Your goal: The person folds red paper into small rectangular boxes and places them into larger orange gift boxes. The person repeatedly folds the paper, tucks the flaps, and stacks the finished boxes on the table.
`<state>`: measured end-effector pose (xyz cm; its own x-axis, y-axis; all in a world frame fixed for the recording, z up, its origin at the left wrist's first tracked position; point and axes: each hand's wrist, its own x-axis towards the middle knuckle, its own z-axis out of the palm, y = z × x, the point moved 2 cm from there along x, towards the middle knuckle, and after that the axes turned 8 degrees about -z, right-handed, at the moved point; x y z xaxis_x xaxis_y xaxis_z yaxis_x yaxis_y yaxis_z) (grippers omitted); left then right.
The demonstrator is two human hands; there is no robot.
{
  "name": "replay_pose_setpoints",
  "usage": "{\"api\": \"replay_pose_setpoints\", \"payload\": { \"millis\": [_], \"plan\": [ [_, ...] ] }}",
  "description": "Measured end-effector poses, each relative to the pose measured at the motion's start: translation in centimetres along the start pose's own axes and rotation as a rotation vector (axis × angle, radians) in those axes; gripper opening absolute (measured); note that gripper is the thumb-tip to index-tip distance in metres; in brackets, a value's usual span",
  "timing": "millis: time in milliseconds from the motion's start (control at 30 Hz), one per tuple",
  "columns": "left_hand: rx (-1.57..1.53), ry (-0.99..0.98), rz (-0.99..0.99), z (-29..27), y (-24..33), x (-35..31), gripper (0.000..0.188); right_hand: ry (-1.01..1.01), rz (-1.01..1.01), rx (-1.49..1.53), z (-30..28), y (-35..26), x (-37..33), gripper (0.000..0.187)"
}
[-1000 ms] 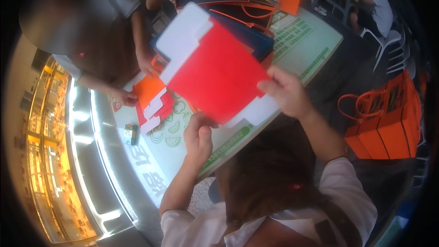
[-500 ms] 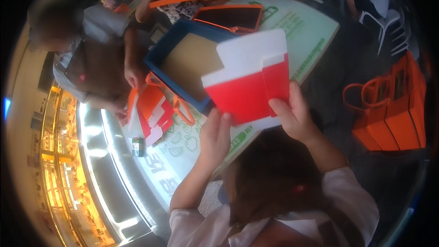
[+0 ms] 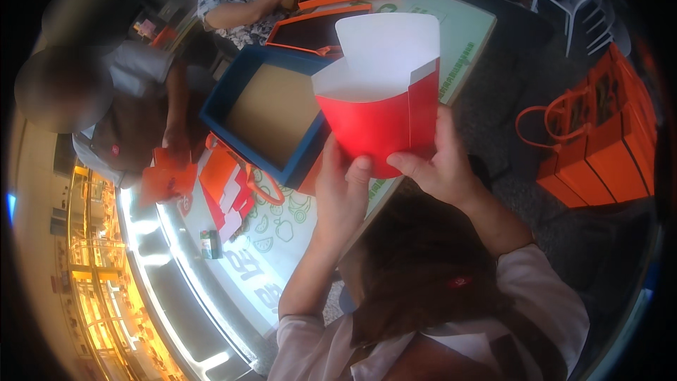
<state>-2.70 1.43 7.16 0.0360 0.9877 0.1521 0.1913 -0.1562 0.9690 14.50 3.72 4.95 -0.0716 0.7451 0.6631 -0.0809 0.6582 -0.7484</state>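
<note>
Between my two hands I hold a red cardboard box [image 3: 377, 123], its white inside showing and a tall white flap standing up at its far side. The box is bowed open into a pocket. My left hand [image 3: 344, 176] grips its lower left side, the thumb on the red front. At the lower right, my right hand [image 3: 441, 159] grips it, thumb also on the front, fingers behind and partly hidden. Just behind and left of the box is an open blue box [image 3: 211, 113] with a tan bottom.
Left on the printed table [image 3: 289, 261] lie folded red and white cartons [image 3: 229, 201] and a small green-white pack [image 3: 210, 244]. A co-worker's hand holds an orange piece [image 3: 169, 178]. Orange-rimmed trays [image 3: 324, 25] sit at the back; orange bags [image 3: 592, 141] stand right. A lit display case [image 3: 106, 275] is at left.
The flat red carton has been squeezed into an open pocket, my hands moving closer together beneath it. The co-worker at left has raised an orange piece from the table.
</note>
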Motion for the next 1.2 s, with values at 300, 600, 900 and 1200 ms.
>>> {"api": "replay_pose_setpoints", "payload": {
  "millis": [300, 600, 900, 1200],
  "plan": [
    [0.336, -0.094, 0.057, 0.4, 0.2, 0.1, 0.064, -0.223, 0.119, 0.010, 0.2, -0.4, 1.3, 0.083],
    [0.308, -0.083, 0.058, -1.8, 1.2, -0.2, 0.042, -0.020, 0.171, 0.444, -1.2, 0.6, -0.1, 0.066],
    [0.354, -0.063, 0.098, -0.9, 0.0, 0.6, 0.068, -0.164, 0.122, 0.363, 0.3, 1.3, 0.2, 0.075],
    [0.545, -0.105, 0.268, -0.3, 0.3, -0.7, 0.086, -0.090, 0.120, 0.317, 0.1, 0.5, 0.2, 0.060]
  ]
}}
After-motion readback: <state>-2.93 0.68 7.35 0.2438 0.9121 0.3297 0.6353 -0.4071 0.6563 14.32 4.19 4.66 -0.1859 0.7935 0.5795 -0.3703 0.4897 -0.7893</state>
